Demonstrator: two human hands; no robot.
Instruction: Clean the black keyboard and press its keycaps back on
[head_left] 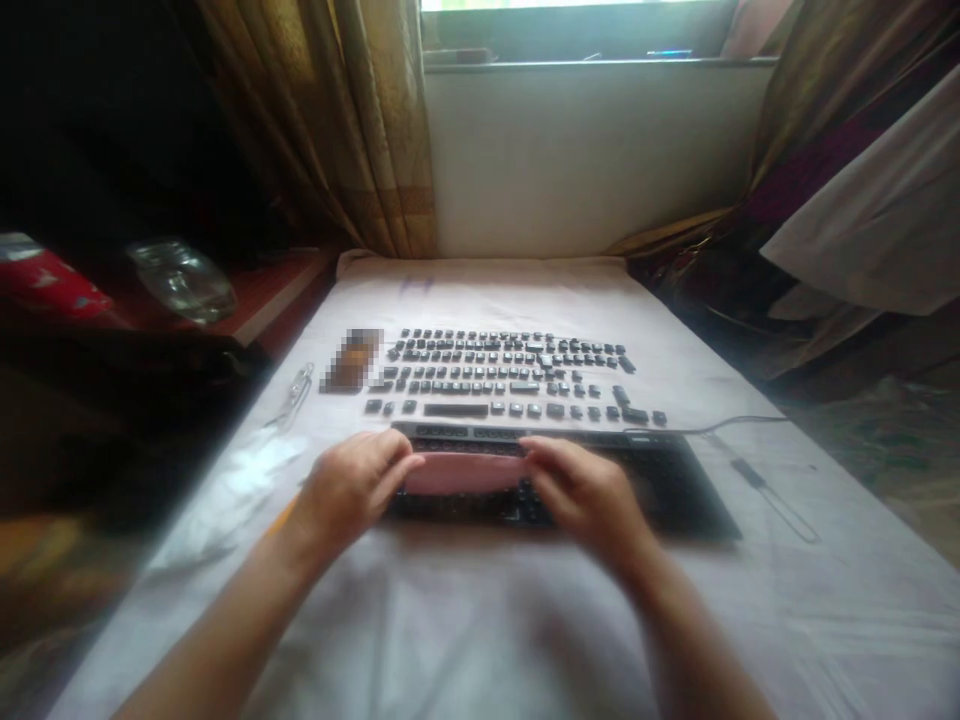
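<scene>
Between my two hands a pink cloth (465,473) is stretched sideways above a black keyboard (682,490). My left hand (364,475) pinches the cloth's left end, and my right hand (574,480) pinches its right end. The keyboard lies on the white-covered table with its key bed partly hidden by the cloth and my hands. Beyond it, detached black keycaps (457,385) are laid out in rows, with a long space bar (456,410) in the nearest row.
A pixelated rectangular item (351,362) lies left of the keycaps. Crumpled clear plastic (232,490) rests near the left edge. A cable (739,422) runs off to the right, near a looped tool (776,500). A glass jar (182,280) stands on a side shelf.
</scene>
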